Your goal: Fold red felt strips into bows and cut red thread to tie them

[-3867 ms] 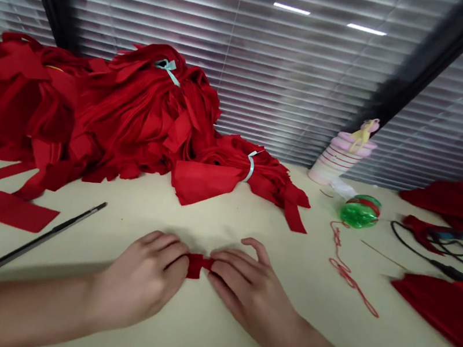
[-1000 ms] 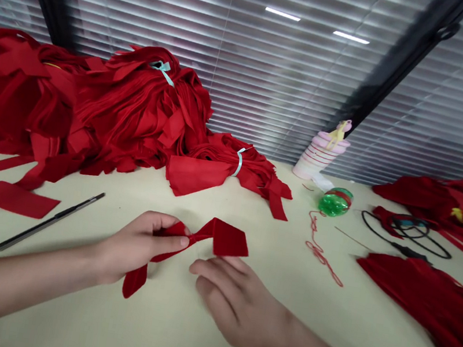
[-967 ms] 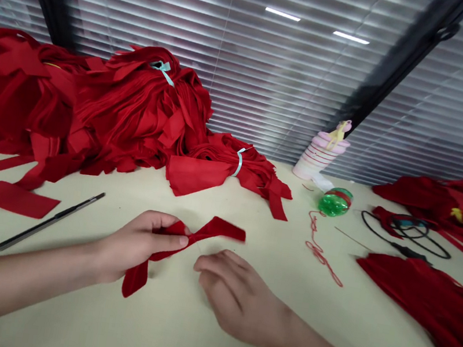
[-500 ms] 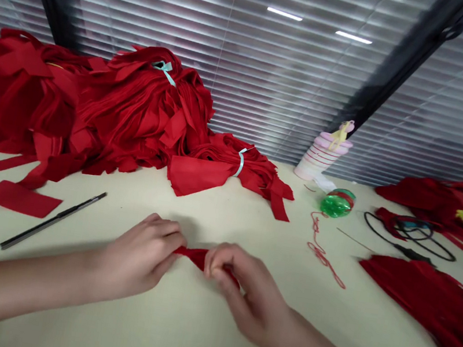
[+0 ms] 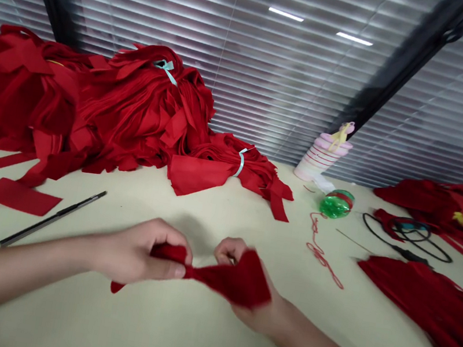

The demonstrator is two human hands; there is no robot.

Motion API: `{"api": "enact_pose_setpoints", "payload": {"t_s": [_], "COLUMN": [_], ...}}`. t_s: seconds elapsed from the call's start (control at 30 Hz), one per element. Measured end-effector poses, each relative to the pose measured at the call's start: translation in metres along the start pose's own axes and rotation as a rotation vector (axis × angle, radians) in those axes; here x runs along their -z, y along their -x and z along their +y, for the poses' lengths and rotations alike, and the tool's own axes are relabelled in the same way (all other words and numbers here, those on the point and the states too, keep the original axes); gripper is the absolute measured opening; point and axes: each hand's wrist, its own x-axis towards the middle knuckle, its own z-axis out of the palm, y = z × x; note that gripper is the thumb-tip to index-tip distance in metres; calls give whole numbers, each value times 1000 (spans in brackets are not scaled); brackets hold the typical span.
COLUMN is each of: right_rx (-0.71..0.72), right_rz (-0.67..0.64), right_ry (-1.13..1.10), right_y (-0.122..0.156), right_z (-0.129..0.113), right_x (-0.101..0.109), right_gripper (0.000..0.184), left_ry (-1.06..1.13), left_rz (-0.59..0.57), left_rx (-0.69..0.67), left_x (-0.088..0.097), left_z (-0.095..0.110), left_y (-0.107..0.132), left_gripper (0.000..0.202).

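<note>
My left hand (image 5: 142, 253) pinches a red cloth strip (image 5: 232, 282) at its gathered middle, between thumb and fingertips. One end of the strip curls inside the left hand, and a corner pokes out below it. The other end fans out to the right, slightly blurred, in front of my right hand (image 5: 266, 311). The right hand's fingers are curled behind the cloth; its thumb is covered, so whatever they grip is hidden. Both hands are above the pale table (image 5: 171, 334).
Bundled red cloth strips (image 5: 136, 106) are heaped at the back left. A grey-black rod (image 5: 52, 218) lies left. To the right are a green ball wound with red thread (image 5: 336, 203), a pink-white spool (image 5: 322, 155), a black cable (image 5: 408, 251) and more red cloth (image 5: 425, 310).
The left hand has turned, now showing its thumb at the strip's gathered middle. The strip's right end has come out of the right hand's fold and fans in front of it.
</note>
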Motion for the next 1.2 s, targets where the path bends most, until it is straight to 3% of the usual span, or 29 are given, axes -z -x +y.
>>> {"api": "enact_pose_setpoints", "payload": {"t_s": [0.1, 0.2, 0.33, 0.53, 0.63, 0.73, 0.8, 0.87, 0.97, 1.07, 1.13, 1.2], "right_rx": [-78, -36, 50, 375, 406, 411, 374, 255, -50, -199, -197, -125], "right_rz": [32, -7, -21, 28, -14, -61, -46, -35, -57, -69, -96, -118], "right_ry": [-63, -69, 277, 581, 616, 633, 611, 442, 21, -172, -279, -329], "right_y": [0, -2, -2, 2, 6, 7, 6, 3, -3, -10, -12, -11], "right_z": [-3, -14, -20, -15, -18, -21, -21, -20, -14, -9, -12, -19], "right_x": [5, 6, 0, -12, -15, -16, -15, -12, -2, 9, 14, 14], "right_gripper": [5, 20, 24, 13, 15, 17, 18, 17, 18, 28, 28, 25], "left_ry": [-409, -835, -1087, -1085, -981, -698, -429, -155, 91, -138, -484, -797], "left_rz": [12, 186, 351, 435, 486, 529, 538, 467, 186, 1, 40, 153], "left_rx": [-129, -307, -359, -331, -317, -286, -214, -118, -68, -174, -288, -362], "left_x": [-9, -19, -23, -21, -21, -22, -20, -18, -14, -15, -17, -19], "left_z": [-5, -12, -19, -24, -23, -16, -9, -2, 4, 3, -2, -10], "left_y": [2, 1, -2, -4, -4, -3, -2, -1, 2, 5, 5, 3], "left_gripper": [13, 16, 23, 24, 22, 19, 17, 20, 22, 13, 11, 17]}}
